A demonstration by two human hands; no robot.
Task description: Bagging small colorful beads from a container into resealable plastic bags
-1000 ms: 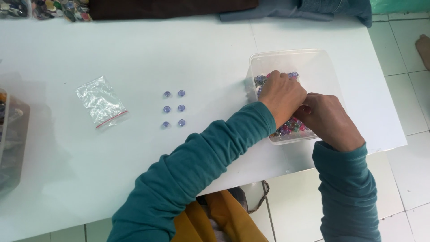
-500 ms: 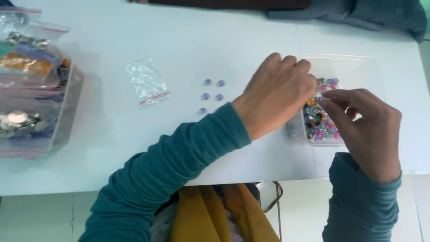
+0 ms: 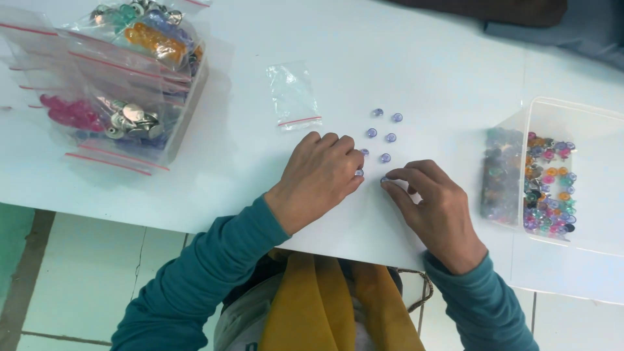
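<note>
Beads (image 3: 381,137), small, round, pale purple, sit in a loose two-column cluster on the white table (image 3: 416,71), between both hands and the flat bag above; the cluster's long axis runs from near the fingertips up and slightly right, away from the person. Single beads are round, so no pointing direction to tell. Left hand (image 3: 318,179) lies palm down, fingers curled close together, tips touching a bead (image 3: 359,172) at the cluster's lower left; whether it pinches that bead, cannot tell. Right hand (image 3: 437,203) palm down, index finger stretched left, tip pressing on another bead (image 3: 385,179) at the cluster's bottom, other fingers tucked narrow. Hands near each other, not touching. Clear plastic tub (image 3: 578,117) on the table right of the right hand, lidless, holds a heap of mixed beads (image 3: 549,188), pink, orange, green, purple, dark, piled toward its near left side. Small clear zip bag (image 3: 294,95) with red seal strip lies flat just above the left hand, looks empty, seal end facing the person. Far left, another clear bin (image 3: 185,123) packed with stacked zip bags (image 3: 97,84) holding orange, pink, blue beads and metal button-like pieces. Both sleeves teal.
</note>
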